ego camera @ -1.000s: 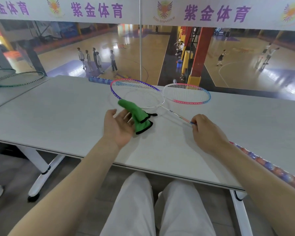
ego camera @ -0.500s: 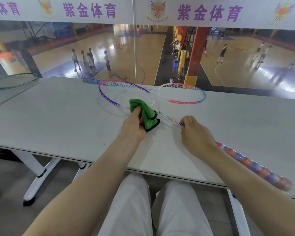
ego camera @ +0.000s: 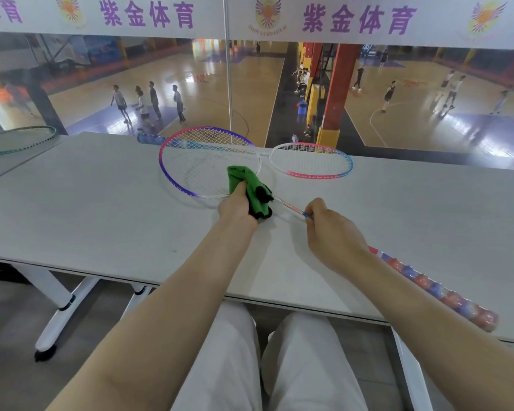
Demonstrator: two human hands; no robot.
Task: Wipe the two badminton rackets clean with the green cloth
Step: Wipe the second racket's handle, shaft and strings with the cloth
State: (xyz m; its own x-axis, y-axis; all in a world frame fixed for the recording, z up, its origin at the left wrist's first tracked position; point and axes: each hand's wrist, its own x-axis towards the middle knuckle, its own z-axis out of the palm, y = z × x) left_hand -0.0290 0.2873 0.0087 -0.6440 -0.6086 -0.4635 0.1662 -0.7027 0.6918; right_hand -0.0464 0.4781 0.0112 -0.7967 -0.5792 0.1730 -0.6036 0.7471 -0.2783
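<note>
Two badminton rackets lie crossed on the white table (ego camera: 101, 209). The nearer racket (ego camera: 201, 170) has a pink and purple frame, and its shaft runs down right to a red and blue grip. My left hand (ego camera: 237, 206) grips the bunched green cloth (ego camera: 245, 182) at this racket's throat, where the head meets the shaft. My right hand (ego camera: 334, 232) pinches the same shaft a little lower down. The second racket (ego camera: 310, 161), with a pink and blue frame, lies behind with its head to the right. Its blue handle points left across the first head.
A green-framed racket (ego camera: 20, 140) rests on the neighbouring table at the far left. A glass pane with a thin upright post (ego camera: 228, 84) stands right behind the table's far edge. My legs in white trousers (ego camera: 267, 366) are under the near edge.
My left hand, first open beside the cloth, has closed around it and carried it up to the racket's throat. My right hand keeps its hold on the shaft.
</note>
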